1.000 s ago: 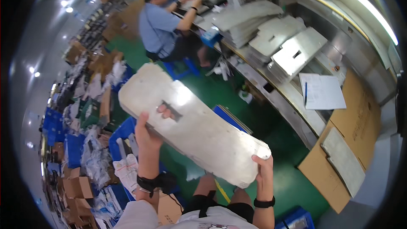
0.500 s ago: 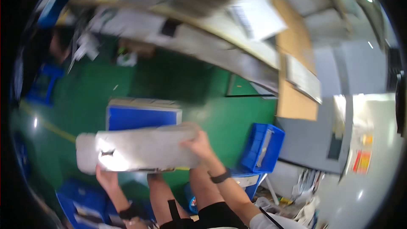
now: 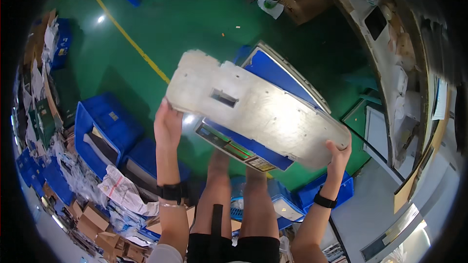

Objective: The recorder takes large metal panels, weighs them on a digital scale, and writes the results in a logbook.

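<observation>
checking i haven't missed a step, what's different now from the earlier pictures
The metal plate has gone from in front of the workbench to above the blue scale; contact is unclear. The left hand's fingers no longer show through its slot. The view has tipped down. Unchanged: both hands hold the plate, the right hand at its right end.

Silver-grey panel [image 3: 261, 109], green floor [image 3: 190, 14]
</observation>
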